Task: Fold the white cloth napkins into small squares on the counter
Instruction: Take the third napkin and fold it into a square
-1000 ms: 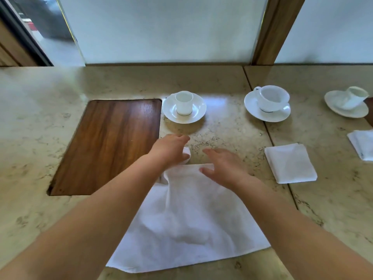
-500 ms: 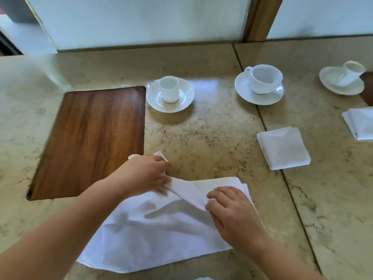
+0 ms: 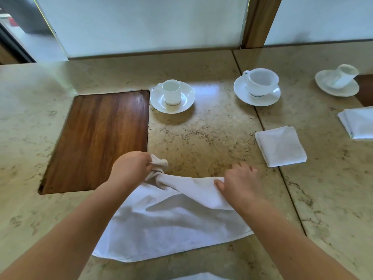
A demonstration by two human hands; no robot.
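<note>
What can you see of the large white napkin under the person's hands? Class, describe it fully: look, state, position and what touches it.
The large white napkin is plain white cloth, soft and creased, lying mostly open on the beige stone counter, right of the inset wooden board. It is not yet a small square. Its far edge is lifted and doubled towards the person. The left hand pinches a bunched far corner; the right hand grips the folded far edge. Its near edge lies flat on the counter.

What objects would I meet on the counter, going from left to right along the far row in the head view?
Wooden inset board → small cup on saucer → wide cup on saucer → tilted cup on saucer.
</note>
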